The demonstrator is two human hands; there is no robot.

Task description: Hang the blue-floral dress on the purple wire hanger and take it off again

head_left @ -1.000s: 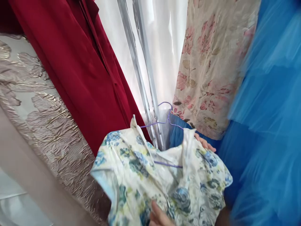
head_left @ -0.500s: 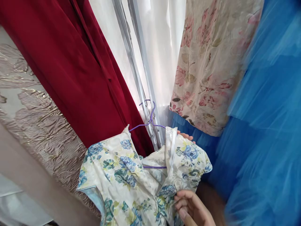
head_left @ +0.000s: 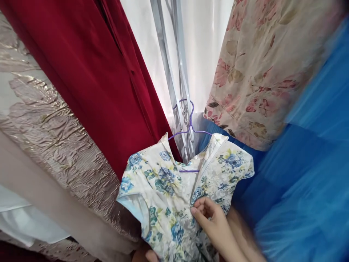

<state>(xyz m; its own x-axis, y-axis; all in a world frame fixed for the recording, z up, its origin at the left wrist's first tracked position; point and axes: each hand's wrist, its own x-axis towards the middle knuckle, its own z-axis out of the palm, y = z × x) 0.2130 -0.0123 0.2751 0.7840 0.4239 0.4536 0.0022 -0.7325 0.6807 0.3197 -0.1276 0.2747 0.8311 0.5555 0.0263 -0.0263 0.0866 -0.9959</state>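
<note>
A white dress (head_left: 160,182) with blue flowers and green leaves is on a purple wire hanger (head_left: 193,120). Its neckline is parted by an open placket, with a pale zipper edge (head_left: 208,158) along the right side. My right hand (head_left: 208,214) pinches the cloth at the lower end of that opening, thumb and forefinger together. Whether a zipper pull is between them I cannot make out. At the bottom edge, what seems a fingertip of my left hand (head_left: 151,255) shows beside the dress's left side; the rest is out of sight.
Red cloth (head_left: 89,83) and a metallic-patterned cloth (head_left: 65,134) hang on the left. Grey-white straps (head_left: 170,72) dangle before a white curtain (head_left: 207,54), behind the hanger. A pink-flowered beige garment (head_left: 253,87) and blue tulle (head_left: 308,174) hang on the right.
The view has shifted, and the hanger and dress appear higher and farther right. My right hand has moved up and left in view. Fingers behind the dress's right shoulder no longer show.
</note>
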